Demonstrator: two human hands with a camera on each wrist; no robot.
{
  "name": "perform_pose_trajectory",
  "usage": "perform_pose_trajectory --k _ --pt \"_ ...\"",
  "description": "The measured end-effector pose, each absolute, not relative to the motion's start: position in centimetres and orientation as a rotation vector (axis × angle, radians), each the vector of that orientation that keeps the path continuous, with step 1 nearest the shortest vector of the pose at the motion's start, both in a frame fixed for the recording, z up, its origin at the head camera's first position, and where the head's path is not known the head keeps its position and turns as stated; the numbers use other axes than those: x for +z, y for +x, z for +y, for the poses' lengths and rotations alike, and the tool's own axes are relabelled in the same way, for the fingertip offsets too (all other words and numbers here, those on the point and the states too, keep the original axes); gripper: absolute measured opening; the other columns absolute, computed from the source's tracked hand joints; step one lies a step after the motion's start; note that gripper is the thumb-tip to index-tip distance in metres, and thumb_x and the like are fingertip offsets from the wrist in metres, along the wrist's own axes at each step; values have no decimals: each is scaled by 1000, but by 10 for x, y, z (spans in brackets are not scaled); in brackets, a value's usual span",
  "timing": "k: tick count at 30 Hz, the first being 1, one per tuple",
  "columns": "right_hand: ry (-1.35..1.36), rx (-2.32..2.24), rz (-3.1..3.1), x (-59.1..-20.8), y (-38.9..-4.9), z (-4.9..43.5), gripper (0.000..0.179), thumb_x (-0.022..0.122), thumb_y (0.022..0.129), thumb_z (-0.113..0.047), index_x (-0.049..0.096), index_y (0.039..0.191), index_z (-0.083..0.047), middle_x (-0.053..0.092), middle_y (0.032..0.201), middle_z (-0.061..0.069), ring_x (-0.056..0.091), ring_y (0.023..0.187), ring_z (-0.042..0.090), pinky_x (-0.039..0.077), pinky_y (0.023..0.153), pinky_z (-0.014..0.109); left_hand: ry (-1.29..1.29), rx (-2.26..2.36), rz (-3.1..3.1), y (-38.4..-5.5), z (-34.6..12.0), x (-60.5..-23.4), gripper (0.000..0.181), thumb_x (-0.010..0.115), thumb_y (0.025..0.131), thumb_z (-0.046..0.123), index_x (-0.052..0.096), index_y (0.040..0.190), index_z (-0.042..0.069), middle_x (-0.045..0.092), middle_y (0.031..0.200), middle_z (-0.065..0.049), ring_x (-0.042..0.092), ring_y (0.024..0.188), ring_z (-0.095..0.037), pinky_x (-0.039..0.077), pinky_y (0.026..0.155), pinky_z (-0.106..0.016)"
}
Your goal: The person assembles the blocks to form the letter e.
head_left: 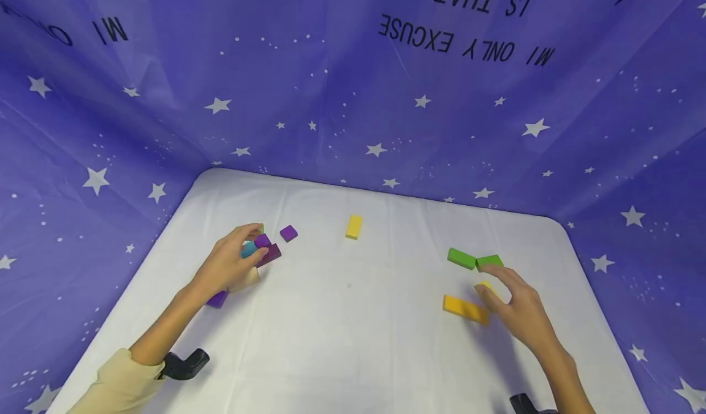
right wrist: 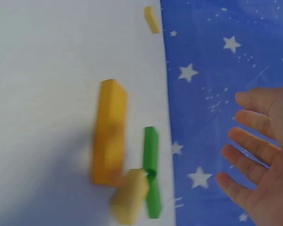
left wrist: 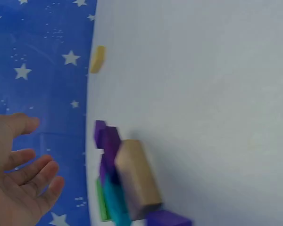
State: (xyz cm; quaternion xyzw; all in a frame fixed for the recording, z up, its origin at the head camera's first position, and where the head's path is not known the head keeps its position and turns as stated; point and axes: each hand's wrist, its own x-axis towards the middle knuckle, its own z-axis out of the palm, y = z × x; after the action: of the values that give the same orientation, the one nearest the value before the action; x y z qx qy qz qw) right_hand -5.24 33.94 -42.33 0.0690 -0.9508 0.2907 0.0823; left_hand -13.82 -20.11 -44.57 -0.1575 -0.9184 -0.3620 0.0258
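Observation:
My left hand (head_left: 227, 262) hovers over a cluster of blocks at the table's left, its fingers loosely bent and nothing held. Around it lie a teal block (left wrist: 115, 200), a dark purple block (head_left: 269, 255), a tan block (left wrist: 137, 174), a green block (left wrist: 102, 200) and several purple ones, including a small purple block (head_left: 288, 233) set apart. On the right side, my right hand (head_left: 521, 310) is above a pale yellow block (right wrist: 130, 197), fingers spread and empty. Beside that are an orange block (right wrist: 109, 134) and two green blocks, one green block (head_left: 461, 258) touching the other (head_left: 490, 261).
A lone yellow block (head_left: 354, 227) lies near the back middle of the white table (head_left: 342, 334). Purple cloth (head_left: 342, 95) with stars and lettering hangs behind and at both sides. Each wrist wears a black mount, like the left one (head_left: 186, 365).

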Motion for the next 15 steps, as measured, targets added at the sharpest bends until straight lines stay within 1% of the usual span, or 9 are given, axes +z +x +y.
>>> perform_pose_trajectory --k 5,8,11,13,15 --pt "130 952 -2891 -448 -45 346 38 71 94 -12 63 130 -7 57 135 21 52 120 49 43 92 67 -476 -1146 -2861 -136 -202 -461 46 70 93 9 54 132 -9 61 124 -26 57 115 -44 45 98 -58" --pt "68 1016 -2923 -462 -41 350 39 71 95 -18 63 131 -8 56 137 22 50 123 49 41 95 67 -476 -1150 -2826 -134 -206 -471 40 73 89 4 59 125 -10 63 119 -26 60 109 -43 48 94 -56" --pt "16 1078 -2945 -473 -39 353 44 71 95 -28 62 134 -9 54 140 22 46 128 48 37 99 68 -489 -1150 -2788 -133 -209 -481 38 74 86 0 62 120 -11 64 114 -24 62 104 -40 50 90 -53" --pt "4 1103 -2946 -480 -39 355 47 72 94 -30 61 134 -8 54 140 21 43 131 48 34 102 68 -491 -1140 -2787 -133 -211 -486 37 74 86 0 63 120 -10 64 114 -23 63 103 -38 50 89 -53" --pt "7 1109 -2930 -486 -39 356 47 74 92 -27 62 133 -7 55 139 20 43 131 47 34 103 67 -482 -1130 -2799 -134 -211 -490 38 74 86 1 63 121 -10 64 116 -24 62 104 -39 49 90 -53"
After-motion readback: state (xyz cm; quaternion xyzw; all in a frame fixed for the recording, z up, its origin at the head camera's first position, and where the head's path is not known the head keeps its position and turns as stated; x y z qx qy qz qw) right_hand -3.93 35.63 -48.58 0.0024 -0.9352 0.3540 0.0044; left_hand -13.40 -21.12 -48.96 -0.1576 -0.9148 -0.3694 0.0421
